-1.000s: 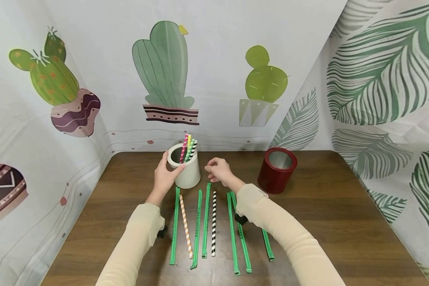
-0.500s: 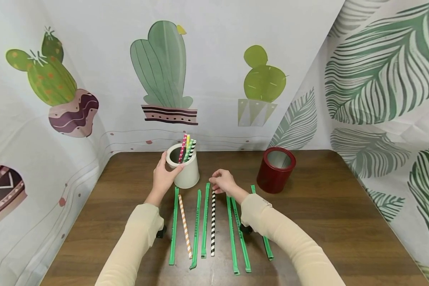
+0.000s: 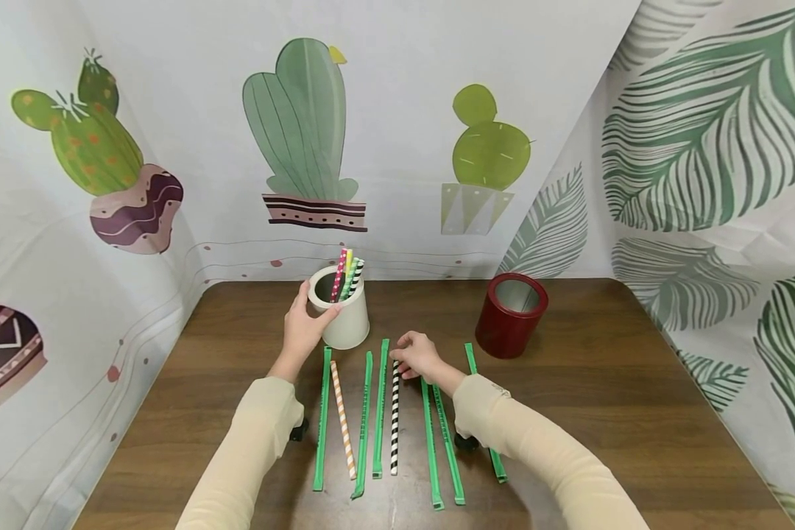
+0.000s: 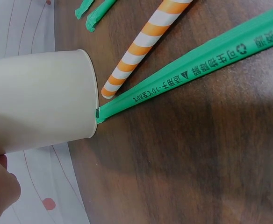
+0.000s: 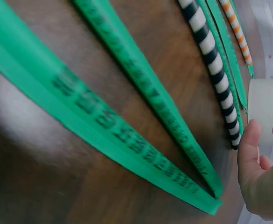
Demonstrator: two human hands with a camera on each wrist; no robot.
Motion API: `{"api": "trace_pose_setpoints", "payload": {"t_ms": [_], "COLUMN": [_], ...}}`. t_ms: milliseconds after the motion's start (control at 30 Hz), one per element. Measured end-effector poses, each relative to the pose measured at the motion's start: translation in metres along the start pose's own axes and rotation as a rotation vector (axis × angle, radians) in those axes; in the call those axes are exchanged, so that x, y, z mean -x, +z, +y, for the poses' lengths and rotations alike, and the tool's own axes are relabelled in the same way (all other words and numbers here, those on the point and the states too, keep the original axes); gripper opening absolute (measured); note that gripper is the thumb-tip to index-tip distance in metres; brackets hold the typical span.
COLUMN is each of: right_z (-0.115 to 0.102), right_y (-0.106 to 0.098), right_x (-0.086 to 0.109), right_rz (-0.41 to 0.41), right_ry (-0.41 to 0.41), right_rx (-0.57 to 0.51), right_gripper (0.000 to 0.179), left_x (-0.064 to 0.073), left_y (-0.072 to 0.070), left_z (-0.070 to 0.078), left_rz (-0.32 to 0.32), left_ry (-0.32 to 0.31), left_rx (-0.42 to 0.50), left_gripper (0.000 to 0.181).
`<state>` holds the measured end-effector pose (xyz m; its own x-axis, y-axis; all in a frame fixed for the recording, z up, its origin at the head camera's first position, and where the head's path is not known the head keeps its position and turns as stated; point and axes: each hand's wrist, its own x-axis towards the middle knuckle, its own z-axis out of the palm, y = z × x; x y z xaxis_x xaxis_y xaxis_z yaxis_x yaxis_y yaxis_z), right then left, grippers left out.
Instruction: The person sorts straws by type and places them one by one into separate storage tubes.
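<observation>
My left hand [image 3: 301,327] holds the off-white canister [image 3: 349,324] by its rim, thumb on the near side and fingers on the far left. Several patterned paper straws [image 3: 340,274] stand inside it: pink dotted, yellow, green and black-striped. My right hand [image 3: 420,358] is at the far end of a black-and-white striped paper straw [image 3: 394,427] lying on the table. In the right wrist view, the thumb [image 5: 251,133] is beside that straw's end and the fingers are apart from it; contact is hard to tell. An orange-striped paper straw [image 3: 343,419] lies left of it.
Several straws in green wrappers [image 3: 322,427] lie lengthwise on the brown wooden table [image 3: 623,412], on both sides of the striped ones. A dark red canister [image 3: 511,324] stands at the back right. Behind the table hangs a cactus-printed cloth [image 3: 397,147].
My right hand has moved from beside the off-white canister toward me and slightly right, to the far end of the black-and-white straw. The left hand stays on the canister.
</observation>
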<state>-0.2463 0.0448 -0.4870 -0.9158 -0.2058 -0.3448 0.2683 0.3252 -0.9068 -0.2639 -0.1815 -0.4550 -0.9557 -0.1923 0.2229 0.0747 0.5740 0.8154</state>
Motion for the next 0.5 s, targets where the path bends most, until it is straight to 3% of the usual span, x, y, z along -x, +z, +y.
{"api": "trace_pose_setpoints", "payload": {"t_ms": [500], "right_z": [0.015], "right_y": [0.009], "right_x": [0.013], "right_rz": [-0.026], "right_ry": [0.026], "right_rx": [0.038], "right_gripper": [0.029], "left_x": [-0.001], "left_y": [0.001], "left_z": [0.000], "left_rz": [-0.001], "left_ry": [0.010], "left_rx": [0.006], "left_gripper": [0.085]}}
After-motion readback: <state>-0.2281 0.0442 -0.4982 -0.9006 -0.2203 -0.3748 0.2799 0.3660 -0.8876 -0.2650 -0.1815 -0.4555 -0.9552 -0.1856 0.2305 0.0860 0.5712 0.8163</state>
